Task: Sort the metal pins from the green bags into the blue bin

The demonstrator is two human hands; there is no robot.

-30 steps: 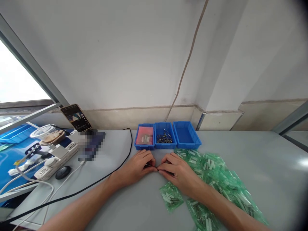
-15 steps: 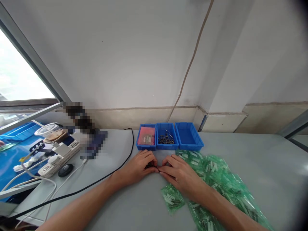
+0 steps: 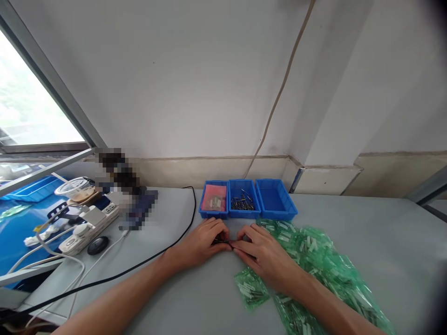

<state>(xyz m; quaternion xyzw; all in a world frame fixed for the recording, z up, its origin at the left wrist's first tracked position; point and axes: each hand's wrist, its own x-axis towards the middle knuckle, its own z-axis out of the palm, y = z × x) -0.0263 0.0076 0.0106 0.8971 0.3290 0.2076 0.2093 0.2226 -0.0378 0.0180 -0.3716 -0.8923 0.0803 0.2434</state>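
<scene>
My left hand (image 3: pixel 206 241) is closed in a pinch around small dark metal pieces (image 3: pixel 220 240), only partly visible between the fingers. Fingertips of my right hand (image 3: pixel 260 251) meet it from the right, pinched on something too small to make out. Just beyond the hands stand three blue bins: the left bin (image 3: pixel 213 215) holds a pink bag (image 3: pixel 214 197), the middle bin (image 3: pixel 244 214) holds several dark screw-like pieces (image 3: pixel 242 203), and nothing shows in the right bin (image 3: pixel 275 197). Green plastic bags (image 3: pixel 314 251) with small parts lie beside and under my right forearm.
A single small green bag (image 3: pixel 251 288) lies on the grey table (image 3: pixel 195 298) below my right hand. At the left are a black cable (image 3: pixel 139 266), a power strip (image 3: pixel 89 228), a black mouse (image 3: pixel 98 245) and a pixelated object on a stand. A wall rises behind the bins.
The whole view has shifted slightly, so everything sits a little further right. Both hands keep nearly the same pinched pose, fingertips together.
</scene>
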